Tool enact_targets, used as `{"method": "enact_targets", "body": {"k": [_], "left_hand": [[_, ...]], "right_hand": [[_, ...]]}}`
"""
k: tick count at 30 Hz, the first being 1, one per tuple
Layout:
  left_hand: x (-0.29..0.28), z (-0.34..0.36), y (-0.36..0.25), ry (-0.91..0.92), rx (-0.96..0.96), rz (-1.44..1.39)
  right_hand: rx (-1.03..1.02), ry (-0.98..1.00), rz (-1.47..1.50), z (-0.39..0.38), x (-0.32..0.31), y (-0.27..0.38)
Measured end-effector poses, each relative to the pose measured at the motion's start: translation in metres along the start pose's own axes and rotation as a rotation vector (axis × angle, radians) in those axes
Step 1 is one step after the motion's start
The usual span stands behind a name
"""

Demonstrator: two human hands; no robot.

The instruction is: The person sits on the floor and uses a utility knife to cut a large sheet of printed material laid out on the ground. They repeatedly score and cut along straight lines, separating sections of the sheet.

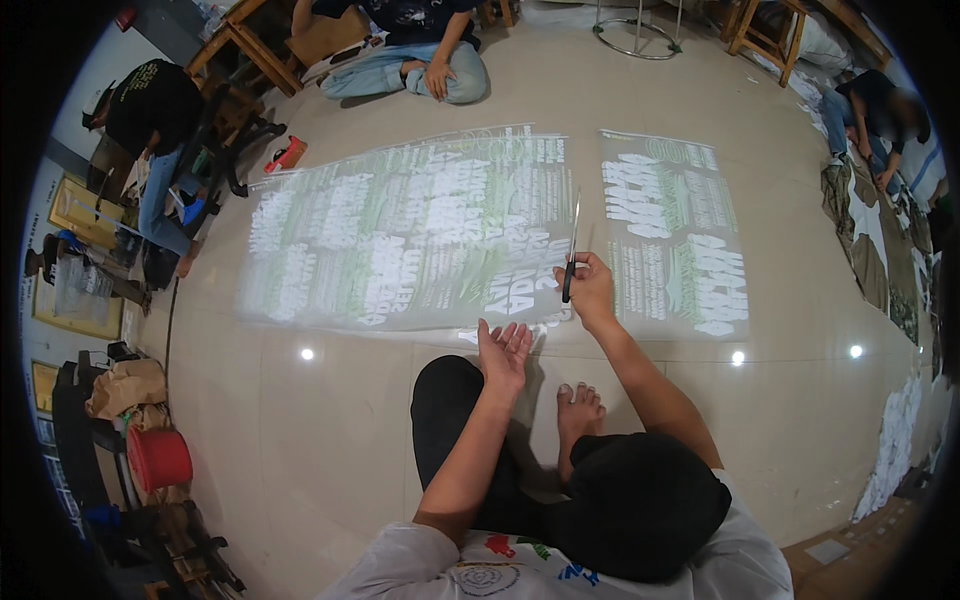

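Sitting cross-legged on the pale tiled floor (330, 420), the person works at a long clear printed sheet (400, 235) spread flat ahead of the knees, its green and white print running in blocks from left to right. The right hand (590, 290) is clenched around the dark handles of a pair of scissors (571, 250), whose blades point away up the gap between that sheet and a smaller printed sheet (675, 235) lying just to its right. The left hand (505, 350) is released, palm up and fingers loose, hovering at the near edge of the long sheet. A bare foot (578, 410) rests just behind the hands. Beyond the sheets a second person (410, 55) sits on the floor in jeans, and another (150, 130) crouches at far left beside a small red object (290, 153). A red bucket (158, 458) stands among clutter at the left wall, and a third person (875, 115) bends over cloth at the right.
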State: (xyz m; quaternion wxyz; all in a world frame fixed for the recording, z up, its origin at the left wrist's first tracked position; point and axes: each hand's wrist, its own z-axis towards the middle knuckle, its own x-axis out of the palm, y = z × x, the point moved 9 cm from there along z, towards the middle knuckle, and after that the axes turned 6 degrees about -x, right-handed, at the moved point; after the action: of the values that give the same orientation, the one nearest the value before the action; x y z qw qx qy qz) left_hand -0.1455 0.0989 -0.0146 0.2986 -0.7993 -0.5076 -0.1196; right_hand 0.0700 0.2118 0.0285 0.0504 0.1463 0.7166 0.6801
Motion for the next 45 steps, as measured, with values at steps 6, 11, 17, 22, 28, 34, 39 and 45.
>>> {"method": "enact_targets", "body": {"k": [6,11,17,22,28,34,39,45], "left_hand": [[0.004,0.033,-0.096,0.147,0.297,0.029],[0.010,0.040,-0.141,0.170,0.384,0.115],[0.040,0.015,-0.103,0.187,0.263,0.075],[0.041,0.007,-0.052,0.223,0.165,0.141],[0.037,0.000,0.009,0.284,0.023,0.231],[0.030,0.017,0.051,0.243,-0.056,0.331],[0.012,0.040,0.065,0.201,-0.164,0.346],[0.011,0.039,0.056,0.154,-0.220,0.413]], "right_hand": [[-0.091,0.055,-0.049,0.030,0.011,0.051],[-0.143,0.069,-0.006,0.058,0.008,0.095],[-0.232,0.104,-0.104,0.069,-0.030,0.151],[-0.223,0.051,-0.188,0.044,-0.087,0.169],[-0.143,-0.102,-0.245,0.017,-0.169,0.144],[-0.031,-0.161,-0.261,0.024,-0.218,0.082],[0.036,-0.201,-0.288,0.022,-0.227,0.050],[0.059,-0.262,-0.340,0.020,-0.235,0.042]]}}
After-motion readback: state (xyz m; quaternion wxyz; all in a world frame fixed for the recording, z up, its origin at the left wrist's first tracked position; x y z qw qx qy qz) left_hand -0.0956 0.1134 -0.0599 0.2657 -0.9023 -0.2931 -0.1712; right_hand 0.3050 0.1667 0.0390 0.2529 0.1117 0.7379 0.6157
